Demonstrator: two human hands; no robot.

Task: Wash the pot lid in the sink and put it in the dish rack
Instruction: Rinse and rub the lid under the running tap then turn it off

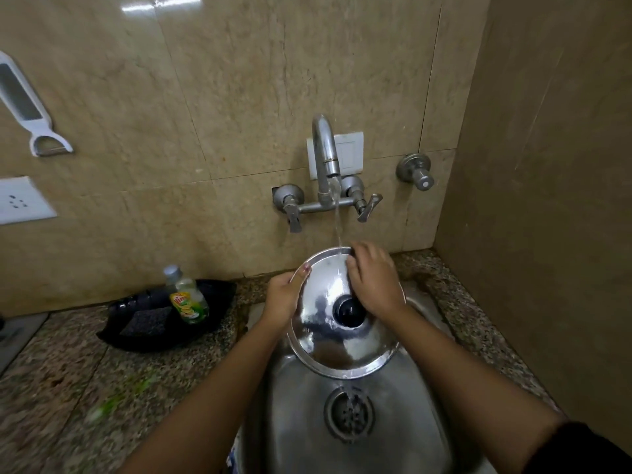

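One pot lid, tilted over sink under running water; left hand clamps its left rim, right hand rubs flat, ungripping.

Both forearms extend from the lower frame toward centre. Left hand — fingers curled, thumb extended upward — is closed in a grip. Right hand lies palm-down, fingers bent at the tips.

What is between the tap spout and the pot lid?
In the head view, only a thin stream of running water falls from the tap spout onto the far rim of the pot lid; behind it is the wall.
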